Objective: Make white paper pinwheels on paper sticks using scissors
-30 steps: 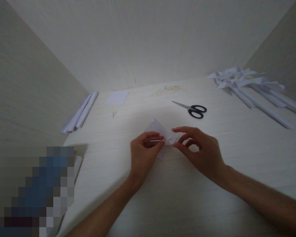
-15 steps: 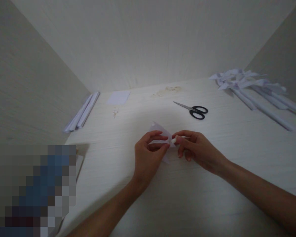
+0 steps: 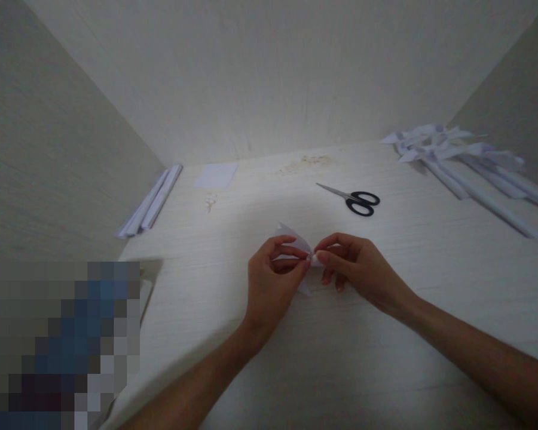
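Observation:
Between my hands, over the middle of the table, is a piece of white paper (image 3: 296, 239) with pointed, curved corners. My left hand (image 3: 273, 278) pinches its centre between thumb and fingertips. From the right, my right hand (image 3: 352, 263) has thumb and index finger closed at that same spot, on a small white piece (image 3: 314, 260) mostly covered by the fingers; its kind is too small to make out. Beyond the hands lies a pair of scissors (image 3: 354, 199) with black handles, blades pointing left.
White rolled paper sticks (image 3: 155, 200) lie at the left wall. Nearby are a square paper sheet (image 3: 216, 175) and small white bits (image 3: 210, 202). Several paper pinwheels on sticks (image 3: 466, 161) lie at the right. Small tan bits (image 3: 314, 160) lie near the back wall.
My right thumb and index finger have moved slightly left, closer to the left fingertips, and the small white piece shows less. The paper's far corner looks more curled.

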Demonstrator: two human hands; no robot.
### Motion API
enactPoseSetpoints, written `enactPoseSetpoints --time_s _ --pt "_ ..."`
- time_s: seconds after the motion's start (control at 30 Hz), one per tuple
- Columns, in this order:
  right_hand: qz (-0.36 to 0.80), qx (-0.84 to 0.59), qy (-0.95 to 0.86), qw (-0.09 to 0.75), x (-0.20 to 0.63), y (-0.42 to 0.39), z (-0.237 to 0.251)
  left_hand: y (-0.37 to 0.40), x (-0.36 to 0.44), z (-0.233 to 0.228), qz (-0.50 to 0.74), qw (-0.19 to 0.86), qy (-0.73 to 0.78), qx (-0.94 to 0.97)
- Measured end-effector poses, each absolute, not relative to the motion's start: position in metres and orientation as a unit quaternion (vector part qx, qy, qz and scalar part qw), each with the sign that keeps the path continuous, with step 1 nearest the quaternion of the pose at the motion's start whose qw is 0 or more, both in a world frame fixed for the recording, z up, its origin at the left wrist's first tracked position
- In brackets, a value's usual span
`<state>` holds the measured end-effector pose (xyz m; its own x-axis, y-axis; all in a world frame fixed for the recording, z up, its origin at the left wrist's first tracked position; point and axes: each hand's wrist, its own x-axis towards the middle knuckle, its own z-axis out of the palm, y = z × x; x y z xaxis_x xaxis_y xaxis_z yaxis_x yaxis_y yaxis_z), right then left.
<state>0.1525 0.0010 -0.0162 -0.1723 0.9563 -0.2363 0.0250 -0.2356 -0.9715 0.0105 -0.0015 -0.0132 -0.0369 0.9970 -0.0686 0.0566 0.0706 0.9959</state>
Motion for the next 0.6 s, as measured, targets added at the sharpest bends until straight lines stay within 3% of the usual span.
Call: enactPoseSetpoints --time_s 0.13,0.23,0.43,0.6 --pt "0.420 -0.547 -0.588 0.423 0.153 -0.004 -0.018 -0.001 0.010 -0.013 0.476 0.486 0.545 0.490" --pt "0.349 -0.531 -0.646 0.423 0.152 -0.006 -0.019 -0.002 0.011 -0.014 0.478 0.493 0.532 0.496" --pt "0.394 -0.517 -0.608 0.455 0.156 0.001 -0.023 -0.004 0.011 -0.015 0.474 0.492 0.494 0.538" --pt "0.489 -0.510 -0.537 0.461 0.165 0.010 -0.028 0.006 -0.019 0.000 0.402 0.343 0.432 0.731"
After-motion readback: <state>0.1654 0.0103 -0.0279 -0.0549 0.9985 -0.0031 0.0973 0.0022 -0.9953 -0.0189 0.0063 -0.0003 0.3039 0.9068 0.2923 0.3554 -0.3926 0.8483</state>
